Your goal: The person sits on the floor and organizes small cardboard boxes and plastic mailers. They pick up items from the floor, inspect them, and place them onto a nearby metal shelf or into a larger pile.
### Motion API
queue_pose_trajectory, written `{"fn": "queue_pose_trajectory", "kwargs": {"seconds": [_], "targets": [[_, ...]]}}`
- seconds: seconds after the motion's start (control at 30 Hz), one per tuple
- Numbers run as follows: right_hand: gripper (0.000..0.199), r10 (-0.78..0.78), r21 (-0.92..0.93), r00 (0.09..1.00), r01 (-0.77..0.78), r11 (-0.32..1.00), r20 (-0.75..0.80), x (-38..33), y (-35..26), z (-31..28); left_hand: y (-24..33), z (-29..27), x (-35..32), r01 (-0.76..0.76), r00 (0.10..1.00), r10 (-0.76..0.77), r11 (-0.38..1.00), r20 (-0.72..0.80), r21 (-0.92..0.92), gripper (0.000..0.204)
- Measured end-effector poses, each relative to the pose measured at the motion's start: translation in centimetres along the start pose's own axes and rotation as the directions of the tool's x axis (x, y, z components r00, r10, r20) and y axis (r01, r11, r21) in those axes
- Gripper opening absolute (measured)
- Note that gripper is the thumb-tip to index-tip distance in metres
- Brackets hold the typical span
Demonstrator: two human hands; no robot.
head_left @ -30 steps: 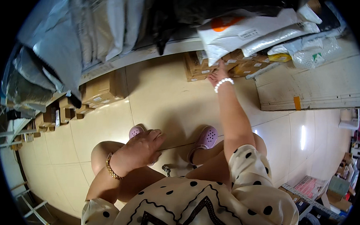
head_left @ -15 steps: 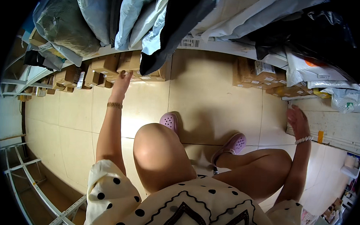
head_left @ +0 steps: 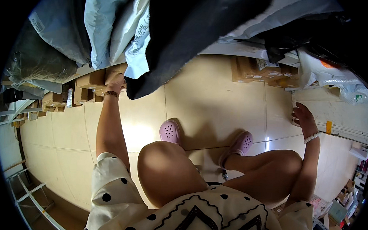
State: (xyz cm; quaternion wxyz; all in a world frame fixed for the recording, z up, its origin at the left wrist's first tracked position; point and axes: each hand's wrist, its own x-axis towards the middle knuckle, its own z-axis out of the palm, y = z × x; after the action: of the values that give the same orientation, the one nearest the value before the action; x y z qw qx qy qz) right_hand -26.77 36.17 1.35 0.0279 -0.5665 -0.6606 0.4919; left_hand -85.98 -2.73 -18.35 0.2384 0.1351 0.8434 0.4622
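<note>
Dress: white w/ black dots, person crouches, knees bent.
Shoes: pink clogs [head_left: 169,131] on the beige tile floor [head_left: 209,103].
Right hand [head_left: 304,117]: fingers spread open, flat on a white low board [head_left: 344,118], holds nothing; seems for balance.
Left hand [head_left: 115,80]: arm stretched fwd, fingers closed around the brown carton [head_left: 96,78] on the bottom shelf, under the grey mailer bags [head_left: 93,24].
Step (my judgement): taking hold of the carton; next it needs a firm grip and a pull straight out toward the body.
Carton axis: long side approx. left-right along the shelf edge, short end points to the hand.
</note>
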Motion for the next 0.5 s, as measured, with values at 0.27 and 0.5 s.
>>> {"fn": "queue_pose_trajectory", "kwargs": {"seconds": [0.27,0.5], "targets": [[0.042,-0.07,0.007,0.995,0.07,0.998,0.077,1.1,-1.0,1.6,-7.0,-5.3,0.8,-0.602,0.774,0.607,0.794,0.179,-0.088,0.068],[0.044,-0.034,0.002,0.999,0.034,0.999,-0.023,0.0,0.4,0.0,4.5,1.3,-3.9,0.468,0.853,-0.152,0.647,0.499,-0.602,0.057]]}}
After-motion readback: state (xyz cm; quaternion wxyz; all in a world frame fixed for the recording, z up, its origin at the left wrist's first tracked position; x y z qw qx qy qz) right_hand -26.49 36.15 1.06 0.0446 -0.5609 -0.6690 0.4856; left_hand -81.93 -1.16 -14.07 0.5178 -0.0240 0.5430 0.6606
